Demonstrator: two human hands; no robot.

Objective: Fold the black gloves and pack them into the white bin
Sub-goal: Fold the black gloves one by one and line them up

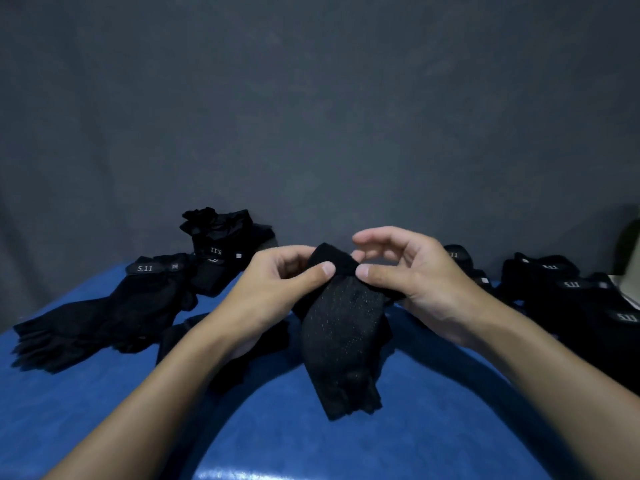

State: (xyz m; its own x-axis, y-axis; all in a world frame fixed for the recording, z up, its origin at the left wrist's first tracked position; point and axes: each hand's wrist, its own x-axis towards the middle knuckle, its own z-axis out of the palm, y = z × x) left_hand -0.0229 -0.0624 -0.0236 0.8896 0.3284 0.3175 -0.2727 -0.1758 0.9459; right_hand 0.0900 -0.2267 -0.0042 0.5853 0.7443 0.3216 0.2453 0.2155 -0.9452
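Head: limp, dot-textured black glove (343, 327)

Glove piles (114, 306) left, (571, 299) right; blue tabletop (433, 427) between free

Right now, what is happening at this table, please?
A person holds one black glove over the blue table. The left hand and the right hand both pinch its upper end, and the rest hangs down. A left pile of gloves and a right pile of gloves lie on the table. A pale object shows at the right edge; whether it is the bin cannot be told.
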